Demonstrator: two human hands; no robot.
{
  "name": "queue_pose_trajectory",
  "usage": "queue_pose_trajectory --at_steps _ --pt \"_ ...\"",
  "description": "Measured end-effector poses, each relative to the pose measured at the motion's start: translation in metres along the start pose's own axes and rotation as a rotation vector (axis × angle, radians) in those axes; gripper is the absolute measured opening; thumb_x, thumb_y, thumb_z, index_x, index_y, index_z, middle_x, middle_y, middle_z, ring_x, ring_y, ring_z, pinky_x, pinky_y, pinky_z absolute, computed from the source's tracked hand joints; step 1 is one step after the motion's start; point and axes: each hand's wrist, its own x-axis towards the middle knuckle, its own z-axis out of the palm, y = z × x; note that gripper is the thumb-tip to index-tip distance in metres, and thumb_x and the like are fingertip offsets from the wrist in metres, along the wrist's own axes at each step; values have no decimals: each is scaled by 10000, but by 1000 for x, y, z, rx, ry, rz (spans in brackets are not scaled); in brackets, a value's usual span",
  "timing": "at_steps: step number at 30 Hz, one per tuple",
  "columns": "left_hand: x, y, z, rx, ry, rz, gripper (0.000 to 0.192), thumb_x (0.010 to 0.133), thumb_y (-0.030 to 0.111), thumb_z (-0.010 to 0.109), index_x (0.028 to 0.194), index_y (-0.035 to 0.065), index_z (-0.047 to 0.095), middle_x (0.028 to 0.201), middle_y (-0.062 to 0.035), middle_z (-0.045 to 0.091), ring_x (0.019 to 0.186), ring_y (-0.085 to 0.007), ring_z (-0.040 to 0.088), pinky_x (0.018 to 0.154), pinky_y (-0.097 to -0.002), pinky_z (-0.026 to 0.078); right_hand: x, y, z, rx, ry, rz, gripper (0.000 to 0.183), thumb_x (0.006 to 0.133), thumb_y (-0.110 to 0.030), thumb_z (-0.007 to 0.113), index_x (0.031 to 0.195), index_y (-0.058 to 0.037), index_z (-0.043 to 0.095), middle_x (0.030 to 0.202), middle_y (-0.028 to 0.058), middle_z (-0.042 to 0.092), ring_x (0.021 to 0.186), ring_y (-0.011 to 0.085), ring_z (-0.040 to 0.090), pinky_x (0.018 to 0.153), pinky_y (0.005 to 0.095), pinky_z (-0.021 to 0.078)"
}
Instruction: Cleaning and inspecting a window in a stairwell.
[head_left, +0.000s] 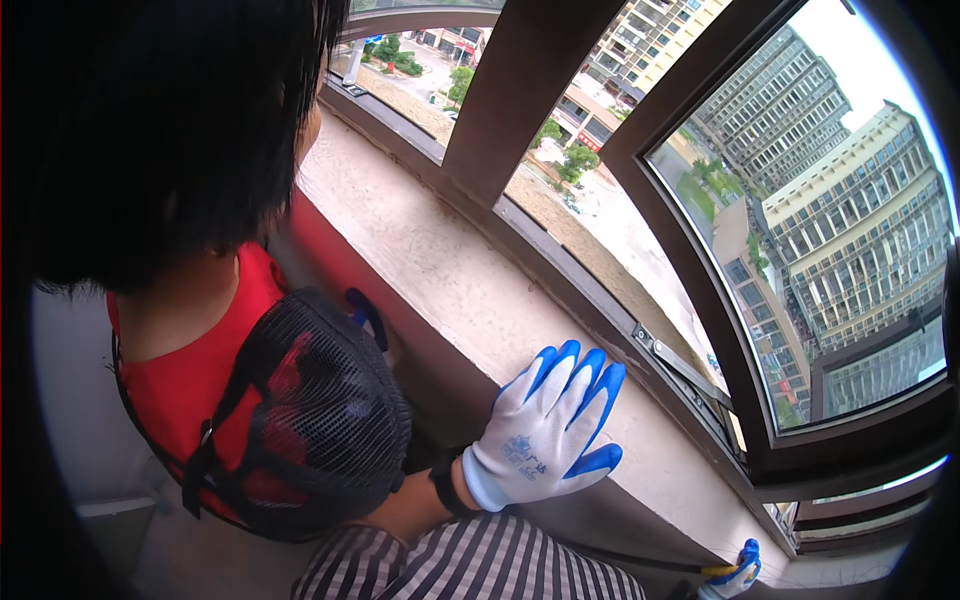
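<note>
My left hand (536, 442), in a white knit glove with blue-coated fingertips, is over the pale windowsill (420, 255) and appears to rest on it. Its fingers are a little apart and its back faces up, with nothing visible in it. A dark band (448, 487) circles the wrist; the arm disappears behind black mesh. Far down at the lower right, what looks like my right hand (742, 574), in a matching glove, closes around a yellow grip (718, 571). A thin dark shaft (637, 556) runs left from that grip. The tool's kind cannot be told.
A person in a red top (187, 375) fills the left side, dark hair (165, 135) close to the camera. Black mesh (330, 405) and checked fabric (480, 562) lie nearby. An outward-open window sash (682, 217) on a metal stay (675, 367) stands beyond the sill, high above street level.
</note>
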Motion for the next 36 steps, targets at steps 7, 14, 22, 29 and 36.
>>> queue_pose_trajectory --at_steps 7,14,22,29,36 --pt "-2 -1 3 -8 18 -8 653 894 500 546 1283 -23 569 1247 -226 596 1167 -388 557 1033 -482 361 -2 7 3 -90 50 -252 489 782 -381 765 1017 35 657 960 187 699 834 334 679 747 403 566" --pt "-2 1 4 -5 21 -19 659 889 492 562 1299 -25 550 1283 -231 578 1185 -389 550 1035 -485 359 -3 -4 7 1 73 -157 437 836 -365 724 1018 26 657 966 180 697 837 319 682 732 396 570" --pt "-11 -1 9 -104 72 -51 768 859 491 614 1394 -26 421 1386 -233 498 1233 -392 515 1045 -490 350 -3 -16 9 -34 90 -111 232 897 -167 630 1017 29 662 971 179 699 841 310 679 735 393 566" --pt "-4 1 11 -86 41 -36 807 862 490 609 1429 -29 366 1394 -218 499 1241 -381 510 1086 -471 287 -8 5 -3 -72 40 -125 199 875 -89 613 1031 20 669 1002 190 691 899 312 679 816 395 572" --pt "-6 2 4 4 -53 -48 906 823 473 653 1452 -71 293 1423 -225 469 1284 -406 450 1104 -507 232 -4 25 9 504 78 271 226 964 -179 554 1028 26 625 1065 135 655 981 209 615 909 336 467"
